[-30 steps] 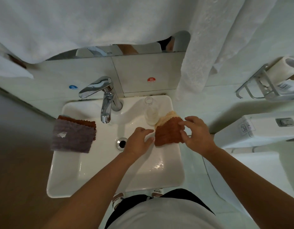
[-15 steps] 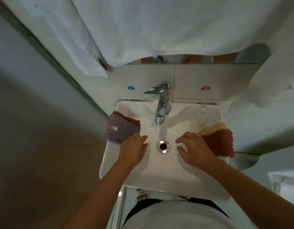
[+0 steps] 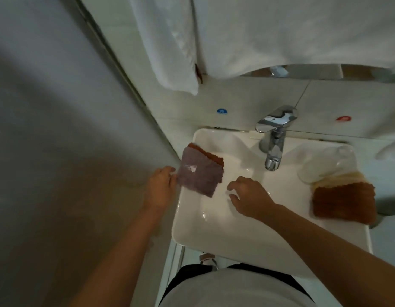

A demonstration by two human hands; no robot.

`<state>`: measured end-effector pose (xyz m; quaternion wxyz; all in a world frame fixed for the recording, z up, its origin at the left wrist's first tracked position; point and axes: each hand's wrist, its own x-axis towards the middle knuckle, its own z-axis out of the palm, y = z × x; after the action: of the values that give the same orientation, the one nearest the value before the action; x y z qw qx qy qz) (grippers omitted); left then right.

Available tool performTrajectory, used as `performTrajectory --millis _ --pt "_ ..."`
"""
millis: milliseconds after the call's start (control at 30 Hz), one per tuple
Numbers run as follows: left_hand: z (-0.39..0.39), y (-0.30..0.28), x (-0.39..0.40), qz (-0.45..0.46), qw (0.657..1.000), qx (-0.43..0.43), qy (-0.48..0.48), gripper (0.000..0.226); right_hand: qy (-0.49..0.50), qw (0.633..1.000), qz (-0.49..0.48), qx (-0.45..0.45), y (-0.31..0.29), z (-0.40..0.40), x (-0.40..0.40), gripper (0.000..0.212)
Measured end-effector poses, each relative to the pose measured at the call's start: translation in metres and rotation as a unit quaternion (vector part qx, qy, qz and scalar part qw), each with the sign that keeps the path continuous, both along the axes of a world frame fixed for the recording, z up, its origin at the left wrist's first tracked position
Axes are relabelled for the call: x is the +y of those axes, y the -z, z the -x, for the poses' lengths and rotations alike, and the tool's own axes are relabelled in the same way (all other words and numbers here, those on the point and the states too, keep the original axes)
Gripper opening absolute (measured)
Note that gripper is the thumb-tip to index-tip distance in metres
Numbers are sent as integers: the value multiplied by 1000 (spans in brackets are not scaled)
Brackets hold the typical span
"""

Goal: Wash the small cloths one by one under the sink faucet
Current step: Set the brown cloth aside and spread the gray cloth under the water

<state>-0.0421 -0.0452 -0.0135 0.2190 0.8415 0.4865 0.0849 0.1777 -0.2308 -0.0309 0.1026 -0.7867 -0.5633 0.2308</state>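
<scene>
A grey-purple cloth (image 3: 198, 177) lies on a brown cloth (image 3: 215, 155) over the left rim of the white sink (image 3: 214, 238). My left hand (image 3: 161, 188) is outside the sink's left side, and its fingertips touch the grey cloth's left edge. Over the basin hovers my right hand (image 3: 250, 196), just right of that cloth, with fingers loosely bent and holding nothing. The chrome faucet (image 3: 274, 140) stands at the back, and no water is visible running. On the right rim a second brown cloth (image 3: 345, 203) covers a cream cloth (image 3: 338, 176).
A clear glass bottle (image 3: 322, 163) lies at the sink's back right corner beside the cream cloth. White towels (image 3: 258, 29) hang above the faucet. A grey wall (image 3: 59, 129) runs close along the sink's left side.
My view swung left. The right hand left the right-hand cloths and crossed the basin toward the grey cloth. My left hand moved to that cloth's outer left edge.
</scene>
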Motion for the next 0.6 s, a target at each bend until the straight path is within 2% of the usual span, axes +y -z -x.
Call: performTrajectory --millis 133,200,233,300,333,367,400,500,533,600 --pt "-2 21 24 131 988 -22 -78 25 0 1000 25 -6 17 20 26 30" --pt "-10 25 30 235 962 -45 -129 22 47 998 26 15 24 26 38 27" --pt "-15 25 32 321 929 -65 -170 21 74 996 27 28 27 29 44 26" --pt "-23 23 36 492 830 -106 -241 25 124 990 38 53 30 32 56 27" --pt "-25 23 38 539 792 -121 -259 24 141 987 49 62 32 34 62 30" --pt "-26 24 40 556 774 -133 -271 19 152 985 59 65 33 35 67 33" --pt "-27 24 41 559 766 -141 -283 14 157 983 65 64 34 37 70 36" --pt "-26 29 48 535 773 -143 -310 11 172 982 53 62 36 44 74 35" --pt "-24 29 49 527 779 -143 -310 11 179 980 40 71 38 46 73 32" --pt "-22 29 52 490 811 -138 -289 8 188 978 13 93 41 50 71 25"
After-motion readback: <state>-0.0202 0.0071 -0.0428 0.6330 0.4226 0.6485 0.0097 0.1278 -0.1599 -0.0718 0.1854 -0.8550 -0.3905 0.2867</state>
